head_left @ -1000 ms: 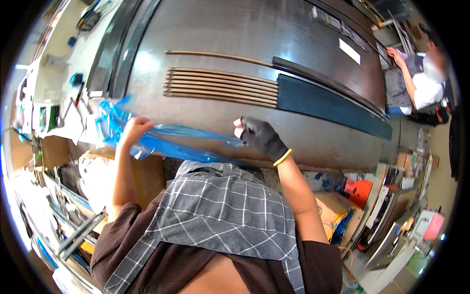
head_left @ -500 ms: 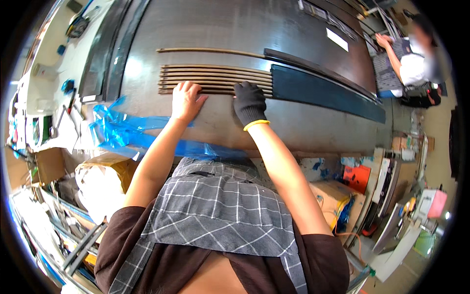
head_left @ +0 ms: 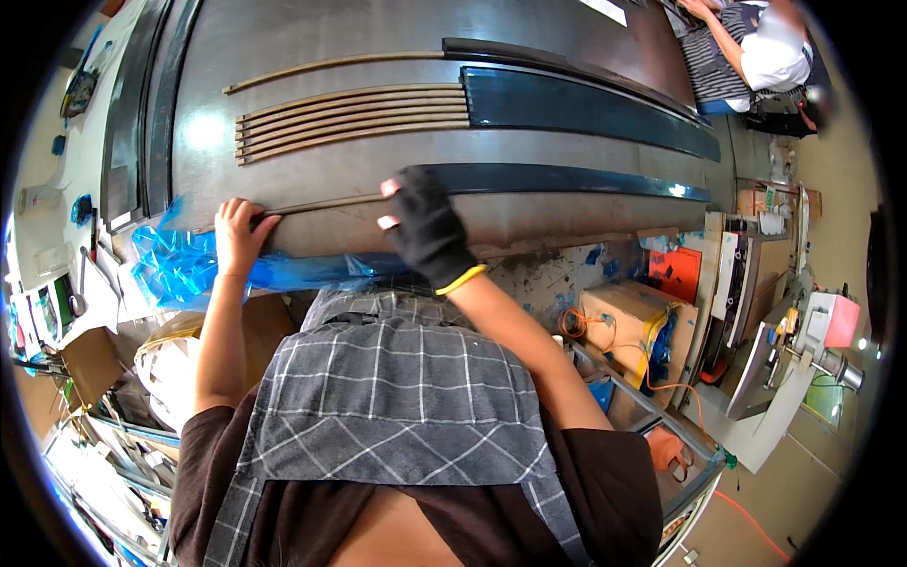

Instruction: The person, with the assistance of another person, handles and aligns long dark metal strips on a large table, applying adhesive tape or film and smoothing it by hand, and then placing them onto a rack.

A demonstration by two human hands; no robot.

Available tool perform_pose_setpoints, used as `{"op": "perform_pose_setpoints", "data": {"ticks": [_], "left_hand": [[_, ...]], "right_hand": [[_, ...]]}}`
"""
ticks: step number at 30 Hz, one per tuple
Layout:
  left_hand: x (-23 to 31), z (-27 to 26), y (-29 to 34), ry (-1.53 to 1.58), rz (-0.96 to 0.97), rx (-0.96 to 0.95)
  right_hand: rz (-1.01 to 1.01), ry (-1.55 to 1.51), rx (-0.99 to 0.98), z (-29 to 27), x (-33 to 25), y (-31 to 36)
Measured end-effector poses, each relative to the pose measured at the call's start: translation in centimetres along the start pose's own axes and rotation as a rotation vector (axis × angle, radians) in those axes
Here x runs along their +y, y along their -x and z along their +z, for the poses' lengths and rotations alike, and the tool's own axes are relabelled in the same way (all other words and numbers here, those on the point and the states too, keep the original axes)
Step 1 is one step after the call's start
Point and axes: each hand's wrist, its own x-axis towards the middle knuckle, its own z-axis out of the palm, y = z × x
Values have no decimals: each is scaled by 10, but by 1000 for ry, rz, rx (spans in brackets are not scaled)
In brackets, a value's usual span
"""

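One long strip (head_left: 326, 204), bare brown at its left part and dark blue further right, lies apart from the others along the table's near side. My bare left hand (head_left: 241, 234) pinches its left end. Over the strip's middle is my right hand (head_left: 430, 227) in a black glove with a yellow cuff and bare fingertips. Its forefinger touches the strip, while the thumb is spread away on the near side. Beyond lie several similar strips (head_left: 354, 111) side by side, their dark blue parts (head_left: 586, 109) touching. Farther back is another single strip (head_left: 331, 64).
Crumpled blue plastic film (head_left: 175, 265) hangs along the near left edge of the dark metal table (head_left: 331, 241). Dark long bars (head_left: 161, 104) lie at the left. A co-worker (head_left: 746, 57) is at the far right. A cardboard box (head_left: 614, 317) stands below, right.
One strip has come away from the group toward me. My left hand has shifted left to its end, and my right hand has moved left and nearer with its fingers spreading.
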Motion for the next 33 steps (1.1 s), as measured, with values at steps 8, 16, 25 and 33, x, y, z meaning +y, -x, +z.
{"op": "perform_pose_setpoints", "data": {"ticks": [8, 16, 25, 33], "left_hand": [[93, 41, -26, 134, 162, -50], [98, 59, -23, 123, 175, 32], [110, 56, -26, 75, 167, -1], [115, 62, -29, -19, 122, -121]], "right_hand": [[557, 830, 58, -129, 239, 99], [485, 355, 21, -25, 95, 34], [254, -52, -2, 50, 13, 7], [556, 553, 213, -134, 232, 107]]}}
